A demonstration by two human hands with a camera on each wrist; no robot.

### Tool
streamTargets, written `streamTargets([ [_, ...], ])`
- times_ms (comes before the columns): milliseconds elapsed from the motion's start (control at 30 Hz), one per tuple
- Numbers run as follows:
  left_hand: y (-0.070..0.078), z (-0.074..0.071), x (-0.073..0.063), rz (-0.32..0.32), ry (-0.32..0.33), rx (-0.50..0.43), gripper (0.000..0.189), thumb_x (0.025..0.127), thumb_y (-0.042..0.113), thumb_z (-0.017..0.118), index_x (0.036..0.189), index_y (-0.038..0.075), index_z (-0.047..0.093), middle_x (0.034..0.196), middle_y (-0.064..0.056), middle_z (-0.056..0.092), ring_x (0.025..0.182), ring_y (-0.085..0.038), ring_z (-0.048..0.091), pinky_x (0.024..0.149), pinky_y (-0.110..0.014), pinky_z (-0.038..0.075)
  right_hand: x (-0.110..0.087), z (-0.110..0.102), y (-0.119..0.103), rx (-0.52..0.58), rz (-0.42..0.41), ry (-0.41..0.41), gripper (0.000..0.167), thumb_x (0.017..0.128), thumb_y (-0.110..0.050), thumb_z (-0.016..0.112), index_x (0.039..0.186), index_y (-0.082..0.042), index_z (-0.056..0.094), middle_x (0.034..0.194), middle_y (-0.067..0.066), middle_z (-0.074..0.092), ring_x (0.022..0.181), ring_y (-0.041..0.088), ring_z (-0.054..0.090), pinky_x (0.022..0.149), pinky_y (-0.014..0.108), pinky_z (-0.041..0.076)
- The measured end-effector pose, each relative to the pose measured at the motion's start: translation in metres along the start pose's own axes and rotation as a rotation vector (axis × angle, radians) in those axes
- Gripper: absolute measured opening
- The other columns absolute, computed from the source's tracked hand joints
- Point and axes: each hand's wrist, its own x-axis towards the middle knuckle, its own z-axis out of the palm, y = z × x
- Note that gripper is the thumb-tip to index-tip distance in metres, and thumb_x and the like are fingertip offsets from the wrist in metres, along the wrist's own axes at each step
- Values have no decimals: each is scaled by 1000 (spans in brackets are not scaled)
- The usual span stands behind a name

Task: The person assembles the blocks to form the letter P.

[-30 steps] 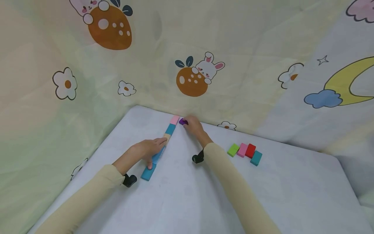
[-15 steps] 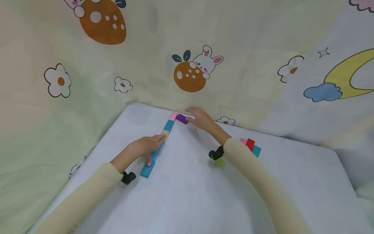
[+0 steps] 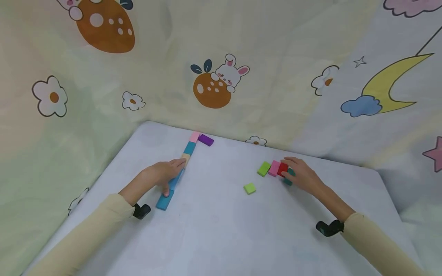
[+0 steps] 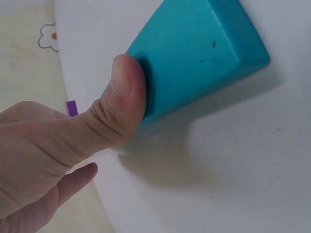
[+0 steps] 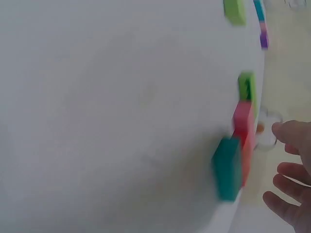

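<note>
My left hand (image 3: 160, 174) rests along a straight row of flat wooden blocks, hiding some of its middle. The thumb presses on the teal-blue block (image 4: 194, 53) at the near end; the fingertips lie at the beige block (image 3: 187, 155). Farther up the row are a blue block (image 3: 189, 148) and a pale pink block (image 3: 195, 137). A purple block (image 3: 206, 140) sits at an angle against the far end. My right hand (image 3: 304, 177), fingers apart, hovers over a red block (image 3: 282, 169) and a teal block (image 5: 227, 170), partly covering the teal one in the head view.
Left of the red block are a pink block (image 3: 274, 168) and a green block (image 3: 264, 168). A lighter green block (image 3: 249, 188) lies nearer on the white table (image 3: 221, 230). A patterned cloth (image 3: 165, 84) hangs behind the table's far edge.
My right hand has let go of the purple block by the pale pink end and moved right to the loose blocks. The lighter green block shows uncovered. My left hand stays on the row.
</note>
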Motion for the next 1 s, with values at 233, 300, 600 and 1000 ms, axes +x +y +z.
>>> streamTargets([
  [233, -1, 2, -1, -10, -7, -6, 121, 63, 44, 86, 152, -3, 18, 161, -19, 20, 146, -34, 29, 112, -48, 40, -17, 12, 31, 62, 151, -68, 68, 84, -31, 74, 138, 2, 47, 142, 29, 44, 129, 49, 40, 95, 63, 47],
  [300, 0, 2, -1, -7, -5, -5, 122, 63, 45, 86, 152, -3, 19, 160, -19, 20, 145, -34, 30, 111, -47, 40, -20, 15, 33, 75, 142, -90, 69, 82, -32, 76, 136, 2, 49, 141, 30, 45, 128, 49, 42, 94, 62, 49],
  [600, 0, -1, -5, 16, 21, 5, 121, 63, 45, 86, 151, -5, 21, 160, -21, 21, 145, -35, 30, 111, -48, 41, -26, 7, 36, 4, -22, -119, 61, 78, -22, 80, 131, -4, 55, 142, 25, 44, 127, 45, 42, 88, 55, 55],
  [1000, 0, -2, -5, 7, -3, -16, 120, 65, 44, 86, 152, -4, 18, 161, -20, 19, 147, -34, 27, 113, -48, 38, -26, 1, 50, 2, -134, -196, 41, 80, -12, 78, 117, -6, 60, 113, 11, 65, 106, 31, 59, 87, 45, 57],
])
